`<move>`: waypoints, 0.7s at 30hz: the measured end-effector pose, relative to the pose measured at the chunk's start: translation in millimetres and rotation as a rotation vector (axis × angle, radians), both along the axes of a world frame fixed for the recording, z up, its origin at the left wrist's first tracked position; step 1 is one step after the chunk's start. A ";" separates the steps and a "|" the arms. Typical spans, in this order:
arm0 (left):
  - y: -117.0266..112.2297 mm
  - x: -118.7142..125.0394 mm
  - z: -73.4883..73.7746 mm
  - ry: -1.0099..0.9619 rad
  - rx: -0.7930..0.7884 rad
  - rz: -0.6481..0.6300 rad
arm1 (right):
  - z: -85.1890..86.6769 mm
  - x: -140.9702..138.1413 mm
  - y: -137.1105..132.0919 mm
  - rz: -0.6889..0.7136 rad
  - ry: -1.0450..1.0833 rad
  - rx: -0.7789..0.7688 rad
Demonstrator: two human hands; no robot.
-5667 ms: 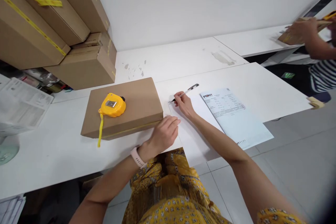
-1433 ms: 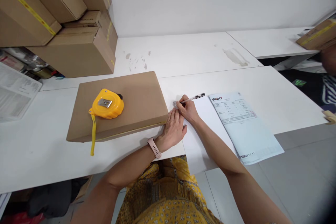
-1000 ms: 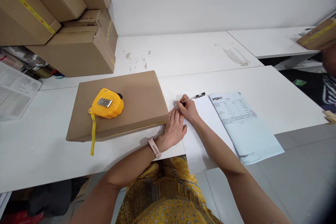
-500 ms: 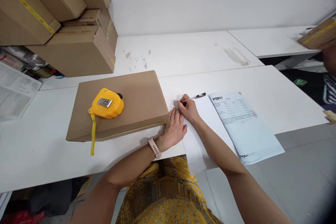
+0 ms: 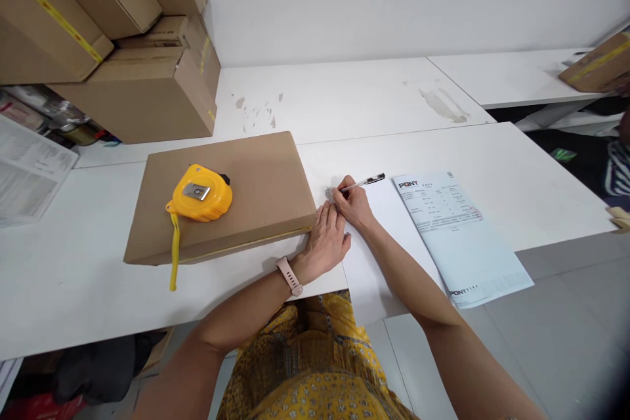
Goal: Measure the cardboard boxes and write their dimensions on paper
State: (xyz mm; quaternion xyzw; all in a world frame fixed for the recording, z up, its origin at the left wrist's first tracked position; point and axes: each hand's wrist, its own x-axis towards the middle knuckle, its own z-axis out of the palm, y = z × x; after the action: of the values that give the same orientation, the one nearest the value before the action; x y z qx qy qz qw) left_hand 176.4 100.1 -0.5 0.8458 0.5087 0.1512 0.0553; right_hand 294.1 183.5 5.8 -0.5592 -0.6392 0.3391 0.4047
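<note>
My right hand is closed around a pen, its tip by some dark handwriting at the upper left of a white sheet of paper. Flat on the paper's left edge lies my left hand, fingers stretched out and touching or nearly touching the right hand. Just left of it is a closed cardboard box. A yellow tape measure rests on top of the box, its yellow strap hanging over the front edge. To the right of the paper lies a printed form marked PONY.
Cardboard boxes are stacked at the back left, beside a clear plastic bin. The white table meets the wall behind. Another box and part of a person appear at the far right.
My hands stay almost in place, with the pen shifting only slightly. At the far right, the other person's arm has moved away from the box.
</note>
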 end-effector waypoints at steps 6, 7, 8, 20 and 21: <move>0.1 -0.5 -2.4 -0.018 0.015 -0.003 | -0.1 0.2 -0.9 -0.027 0.009 -0.014; 0.1 -0.5 -2.8 -0.017 0.015 -0.003 | -0.3 0.2 -0.8 -0.031 0.011 -0.010; 0.0 -0.4 -2.9 -0.015 0.014 -0.004 | -0.6 0.2 -0.7 -0.032 0.012 -0.006; -0.6 0.2 -0.9 -0.016 0.010 0.004 | 0.9 -0.4 -0.7 -0.035 -0.023 0.013; -0.6 0.2 -1.1 -0.018 0.009 0.006 | 1.3 -0.3 -0.9 -0.034 -0.019 0.010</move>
State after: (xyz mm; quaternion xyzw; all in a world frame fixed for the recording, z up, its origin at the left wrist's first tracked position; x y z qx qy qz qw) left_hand 176.6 99.4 -1.6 0.8431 0.5099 0.1614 0.0555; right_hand 293.8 182.6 7.2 -0.5711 -0.6352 0.3237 0.4070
